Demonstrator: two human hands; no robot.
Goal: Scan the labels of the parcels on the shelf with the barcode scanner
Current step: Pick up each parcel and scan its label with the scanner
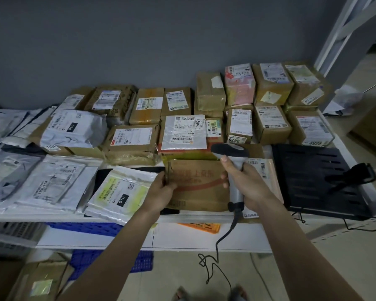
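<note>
My right hand (245,184) grips the grey handle of a corded barcode scanner (229,151), whose dark head points toward the back of the shelf. My left hand (162,187) holds the left edge of a flat brown cardboard parcel (199,185) with red print, lying at the shelf's front. Its plain side faces up. Behind it sits a box with a white label marked 4021 (185,132). A white mailer with a yellow label (119,192) lies just left of my left hand.
Many labelled cardboard boxes (271,83) fill the back of the white shelf (204,218); white and grey mailers (52,183) cover the left. A black slotted tray (317,179) sits at right. Blue crates (89,228) stand on the lower level. The scanner's cable (215,257) hangs to the floor.
</note>
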